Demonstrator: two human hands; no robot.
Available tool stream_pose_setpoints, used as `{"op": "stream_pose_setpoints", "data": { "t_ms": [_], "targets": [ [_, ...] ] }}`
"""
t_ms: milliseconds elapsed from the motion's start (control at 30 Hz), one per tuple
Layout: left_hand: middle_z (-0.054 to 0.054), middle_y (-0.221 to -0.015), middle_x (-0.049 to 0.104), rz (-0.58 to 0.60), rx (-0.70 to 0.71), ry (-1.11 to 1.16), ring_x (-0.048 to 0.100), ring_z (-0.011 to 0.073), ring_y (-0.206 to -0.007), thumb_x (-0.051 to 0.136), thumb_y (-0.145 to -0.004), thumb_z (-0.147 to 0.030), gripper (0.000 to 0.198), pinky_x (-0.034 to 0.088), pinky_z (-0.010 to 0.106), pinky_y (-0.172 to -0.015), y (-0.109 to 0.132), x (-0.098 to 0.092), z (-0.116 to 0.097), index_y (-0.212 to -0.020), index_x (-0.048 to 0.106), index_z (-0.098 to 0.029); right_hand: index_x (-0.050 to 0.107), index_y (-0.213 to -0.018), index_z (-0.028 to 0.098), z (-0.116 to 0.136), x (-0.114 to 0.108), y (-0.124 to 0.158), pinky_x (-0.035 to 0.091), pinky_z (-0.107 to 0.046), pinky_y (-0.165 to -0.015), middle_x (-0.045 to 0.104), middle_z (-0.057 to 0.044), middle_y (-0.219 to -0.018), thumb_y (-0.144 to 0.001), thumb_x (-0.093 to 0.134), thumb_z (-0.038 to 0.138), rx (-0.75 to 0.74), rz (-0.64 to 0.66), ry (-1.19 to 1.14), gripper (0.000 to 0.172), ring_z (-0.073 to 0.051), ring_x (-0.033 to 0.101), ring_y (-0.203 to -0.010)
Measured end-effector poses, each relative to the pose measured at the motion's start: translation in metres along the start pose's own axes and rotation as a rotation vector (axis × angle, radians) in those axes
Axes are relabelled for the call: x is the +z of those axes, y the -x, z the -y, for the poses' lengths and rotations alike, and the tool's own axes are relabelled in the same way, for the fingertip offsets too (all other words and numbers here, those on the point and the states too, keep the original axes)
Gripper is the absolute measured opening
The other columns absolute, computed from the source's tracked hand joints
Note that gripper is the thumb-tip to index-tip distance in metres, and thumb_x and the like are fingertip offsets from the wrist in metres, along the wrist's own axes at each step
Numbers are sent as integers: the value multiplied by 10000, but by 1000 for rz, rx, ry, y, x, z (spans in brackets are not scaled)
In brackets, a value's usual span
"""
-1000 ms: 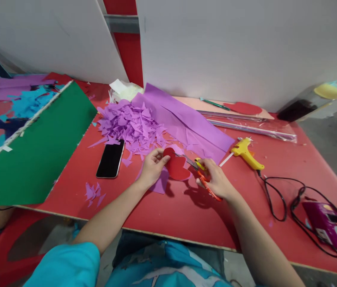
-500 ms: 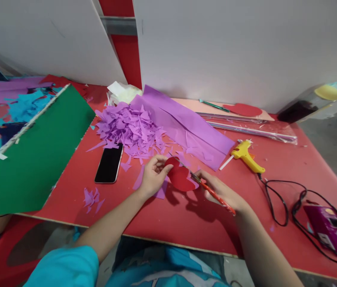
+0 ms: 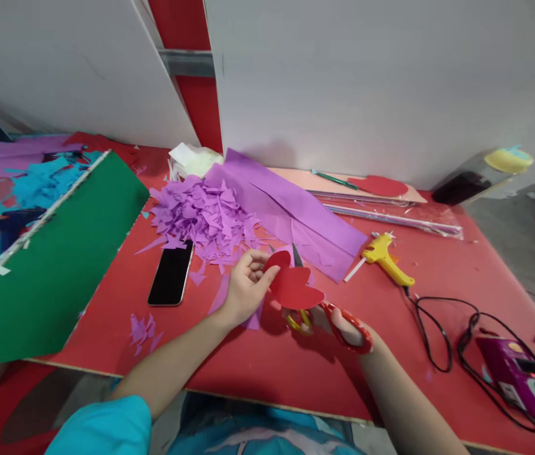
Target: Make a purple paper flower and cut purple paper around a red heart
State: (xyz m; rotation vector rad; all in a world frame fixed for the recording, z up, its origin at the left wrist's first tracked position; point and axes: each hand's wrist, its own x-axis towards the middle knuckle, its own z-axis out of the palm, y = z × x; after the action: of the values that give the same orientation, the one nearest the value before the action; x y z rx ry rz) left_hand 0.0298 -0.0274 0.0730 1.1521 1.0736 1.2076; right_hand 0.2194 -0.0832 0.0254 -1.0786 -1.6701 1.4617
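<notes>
Between thumb and fingers, my left hand (image 3: 247, 284) pinches a red paper cutout (image 3: 291, 284) with rounded, petal-like lobes. My right hand (image 3: 343, 322) grips a pair of scissors (image 3: 356, 333) with red and yellow handles. The scissors' blades stand apart and pass behind the cutout, with one dark blade tip showing above its edge. Under the hands lie pieces of purple paper. A heap of purple paper scraps (image 3: 203, 218) rises just beyond my left hand, beside a long folded purple sheet (image 3: 291, 212).
A phone (image 3: 171, 275) lies left of my left arm. The green board (image 3: 59, 272) covers the table's left side. At right are a yellow glue gun (image 3: 391, 258), its looping cord and a purple box (image 3: 516, 373). A dark-filled container (image 3: 476, 177) stands at the back right corner.
The scissors have turned in my right hand and their blades have opened, now behind the red paper cutout. More lobes of the cutout show. The whole view has shifted slightly.
</notes>
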Motion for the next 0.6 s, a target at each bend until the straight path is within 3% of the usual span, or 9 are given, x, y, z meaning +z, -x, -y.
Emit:
{"op": "stream_pose_setpoints", "data": {
  "t_ms": [100,233,400,600],
  "targets": [
    [-5,-707,610,16,6,-10,579,75,-582,657,-731,-276,203,428,162,-515,-6,4,-4,-819,514,-162,614,-938,250,-3,8,-6,469,-359,-585,553,-55,-714,-737,212,798,-1,120,-408,709,-182,452,-582],
    [4,-721,610,46,-35,-20,592,91,-583,620,-761,-279,188,448,183,-517,-15,13,-9,-843,493,-167,586,-1002,224,4,16,-15,452,-332,-555,559,-66,-826,-721,377,761,3,118,-689,642,-142,405,-548],
    [3,-732,600,43,-21,-105,596,91,-595,600,-763,-224,146,456,191,-544,-22,25,-14,-830,483,-168,590,-1014,237,9,19,-22,453,-319,-537,574,-80,-882,-733,384,745,14,11,-682,616,-162,468,-600],
    [-5,-727,582,22,-45,-103,591,93,-589,582,-768,-213,145,455,195,-536,-20,29,-9,-828,457,-171,599,-999,279,0,22,-20,478,-338,-560,578,-49,-789,-742,305,766,59,-64,-565,624,-162,478,-567]
  ]
}}
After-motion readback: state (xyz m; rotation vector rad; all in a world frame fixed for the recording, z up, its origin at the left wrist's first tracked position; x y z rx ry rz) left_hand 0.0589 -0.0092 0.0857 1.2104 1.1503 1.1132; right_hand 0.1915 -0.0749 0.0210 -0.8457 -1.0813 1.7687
